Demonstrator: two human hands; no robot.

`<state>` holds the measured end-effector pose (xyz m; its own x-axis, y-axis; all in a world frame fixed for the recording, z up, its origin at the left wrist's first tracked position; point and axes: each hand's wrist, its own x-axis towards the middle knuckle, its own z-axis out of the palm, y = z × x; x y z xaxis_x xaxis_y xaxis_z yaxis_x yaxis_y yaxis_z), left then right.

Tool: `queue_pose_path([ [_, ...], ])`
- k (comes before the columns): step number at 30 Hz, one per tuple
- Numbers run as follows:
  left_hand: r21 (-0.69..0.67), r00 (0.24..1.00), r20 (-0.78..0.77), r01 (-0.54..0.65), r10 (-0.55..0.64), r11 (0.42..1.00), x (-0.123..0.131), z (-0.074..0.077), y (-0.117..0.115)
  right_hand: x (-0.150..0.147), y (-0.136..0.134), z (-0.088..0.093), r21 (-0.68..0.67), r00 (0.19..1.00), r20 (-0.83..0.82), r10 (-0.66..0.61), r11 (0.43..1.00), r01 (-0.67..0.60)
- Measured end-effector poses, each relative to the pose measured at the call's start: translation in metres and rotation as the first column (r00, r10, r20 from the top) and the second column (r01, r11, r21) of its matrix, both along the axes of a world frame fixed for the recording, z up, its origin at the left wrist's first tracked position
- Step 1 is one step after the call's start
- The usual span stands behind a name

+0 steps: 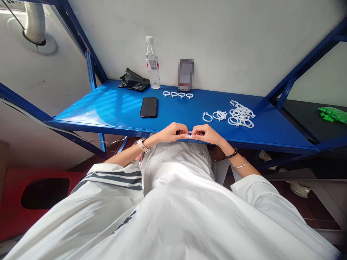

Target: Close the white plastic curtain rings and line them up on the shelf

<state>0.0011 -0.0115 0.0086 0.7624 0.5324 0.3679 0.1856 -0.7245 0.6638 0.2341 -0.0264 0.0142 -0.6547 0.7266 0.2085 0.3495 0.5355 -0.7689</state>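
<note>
My left hand [173, 132] and my right hand [207, 134] meet at the front edge of the blue table. Both are closed, thumbs and fingers pinching a small white plastic ring [190, 136] between them. Most of that ring is covered by my fingers. Farther back, several white rings stand in a neat row, with one closed ring [189, 98] at its right end. Just beyond my right hand lies a single open ring [208, 120], beside a small cluster of rings [221, 115]. A larger tangled pile of rings [240, 115] is to the right.
On the blue table [114, 108] lies a black phone [148, 107]. A water bottle [153, 68] and a crumpled black bag [132, 80] stand near the wall. A blurred upright device [185, 74] leans there. Blue frame posts flank both sides; a green bag [333, 114] is far right.
</note>
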Motion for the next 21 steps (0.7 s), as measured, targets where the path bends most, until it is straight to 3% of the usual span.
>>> queue_pose_path([
  [21, -0.007, 1.0, 0.001, 0.0, 0.0, 1.0, -0.0003, -0.0001, 0.0001, -0.0004, 0.0001, -0.0005, -0.005, 1.0, -0.017, 0.003, 1.0, -0.003],
])
